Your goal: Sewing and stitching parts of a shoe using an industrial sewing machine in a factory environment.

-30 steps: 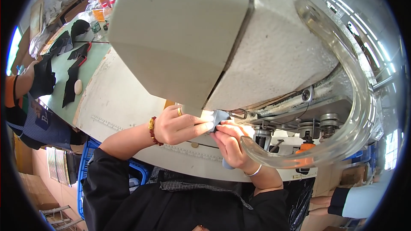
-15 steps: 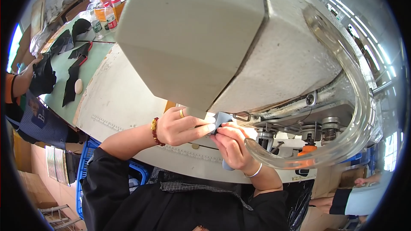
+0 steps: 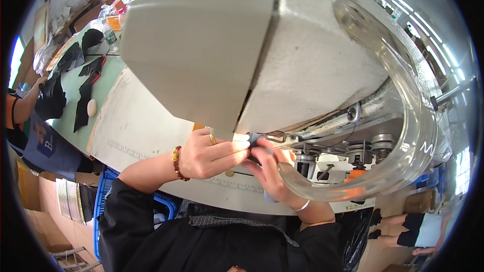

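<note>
Under the head of a sewing machine (image 3: 201, 45), my two hands meet over a small grey-blue fabric piece (image 3: 254, 139). My left hand (image 3: 207, 157) pinches its left edge between thumb and fingers. On the other side, the fingers of my right hand (image 3: 271, 171) are bent against the same piece, slightly blurred. A lighter blue bit of material (image 3: 270, 198) shows below my right hand. The machine's needle area is hidden behind the head and my fingers.
A clear curved plastic tube (image 3: 421, 121) arches close to my right hand. The white worktable (image 3: 131, 111) carries a ruler strip. Left, a green table (image 3: 73, 95) holds black fabric pieces, red-handled scissors and bottles; a co-worker's arm reaches in. Blue baskets (image 3: 103, 196) stand below. Another person is at far right.
The view has shifted, so the machine sits further left. The fabric's raised flap no longer stands up, and my right fingers have moved over it. The person at right shows more fully.
</note>
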`<action>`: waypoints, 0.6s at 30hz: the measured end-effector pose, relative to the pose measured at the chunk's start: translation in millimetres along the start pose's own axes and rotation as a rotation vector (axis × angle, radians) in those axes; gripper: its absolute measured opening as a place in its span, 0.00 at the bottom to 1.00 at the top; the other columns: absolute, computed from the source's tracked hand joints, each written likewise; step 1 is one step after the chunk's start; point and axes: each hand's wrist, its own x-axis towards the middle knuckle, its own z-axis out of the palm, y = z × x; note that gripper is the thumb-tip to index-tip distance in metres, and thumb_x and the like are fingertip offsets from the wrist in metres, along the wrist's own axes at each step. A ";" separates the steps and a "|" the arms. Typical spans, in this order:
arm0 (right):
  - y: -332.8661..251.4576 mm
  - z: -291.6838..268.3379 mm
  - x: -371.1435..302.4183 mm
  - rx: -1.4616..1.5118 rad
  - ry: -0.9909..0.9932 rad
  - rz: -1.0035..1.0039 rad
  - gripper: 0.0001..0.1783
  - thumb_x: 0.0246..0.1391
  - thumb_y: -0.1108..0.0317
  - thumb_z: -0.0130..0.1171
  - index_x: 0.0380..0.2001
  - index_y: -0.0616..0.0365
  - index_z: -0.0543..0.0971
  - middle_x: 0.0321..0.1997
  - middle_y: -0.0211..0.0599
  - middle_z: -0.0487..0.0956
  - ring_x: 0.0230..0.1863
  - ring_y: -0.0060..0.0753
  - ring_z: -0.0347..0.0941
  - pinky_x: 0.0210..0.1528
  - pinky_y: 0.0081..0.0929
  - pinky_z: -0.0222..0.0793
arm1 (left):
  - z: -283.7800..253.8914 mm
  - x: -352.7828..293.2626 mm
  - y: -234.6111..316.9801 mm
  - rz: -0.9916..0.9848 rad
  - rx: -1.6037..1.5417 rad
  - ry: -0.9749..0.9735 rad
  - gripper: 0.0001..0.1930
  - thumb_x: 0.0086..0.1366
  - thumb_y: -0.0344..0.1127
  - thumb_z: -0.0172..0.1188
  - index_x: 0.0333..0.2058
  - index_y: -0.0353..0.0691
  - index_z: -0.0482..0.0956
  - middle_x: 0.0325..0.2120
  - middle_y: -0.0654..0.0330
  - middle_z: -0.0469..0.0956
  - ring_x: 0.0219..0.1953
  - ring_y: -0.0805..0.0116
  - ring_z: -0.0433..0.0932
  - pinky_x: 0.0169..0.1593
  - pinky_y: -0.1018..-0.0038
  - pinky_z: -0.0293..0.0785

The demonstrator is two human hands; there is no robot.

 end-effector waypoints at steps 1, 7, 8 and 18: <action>-0.2 -4.9 -1.3 0.006 -0.044 0.073 0.25 0.48 0.73 0.77 0.49 0.65 0.78 0.40 0.42 0.82 0.42 0.43 0.81 0.44 0.32 0.77 | -7.7 2.9 2.9 -0.069 -0.073 -0.077 0.12 0.50 0.31 0.68 0.37 0.41 0.86 0.32 0.65 0.82 0.22 0.78 0.75 0.23 0.78 0.64; 14.4 -18.2 -19.5 0.029 -0.037 0.093 0.25 0.49 0.72 0.76 0.50 0.64 0.78 0.42 0.42 0.82 0.44 0.43 0.81 0.45 0.33 0.76 | -21.3 17.1 5.8 -0.139 -0.148 -0.213 0.08 0.52 0.29 0.68 0.33 0.43 0.83 0.30 0.67 0.79 0.18 0.81 0.70 0.17 0.78 0.54; 15.6 -17.7 -23.1 0.029 -0.042 0.093 0.25 0.50 0.72 0.76 0.50 0.64 0.78 0.42 0.42 0.82 0.44 0.43 0.81 0.46 0.33 0.76 | -21.9 17.8 6.2 -0.129 -0.162 -0.230 0.07 0.53 0.27 0.67 0.32 0.43 0.81 0.31 0.66 0.80 0.20 0.82 0.72 0.17 0.78 0.54; 24.2 -17.8 -35.9 0.021 -0.051 0.085 0.25 0.52 0.70 0.74 0.52 0.63 0.77 0.45 0.42 0.81 0.46 0.44 0.79 0.48 0.34 0.75 | -17.4 16.3 6.4 -0.123 -0.126 -0.154 0.05 0.54 0.29 0.66 0.30 0.45 0.80 0.33 0.70 0.81 0.21 0.81 0.72 0.17 0.76 0.55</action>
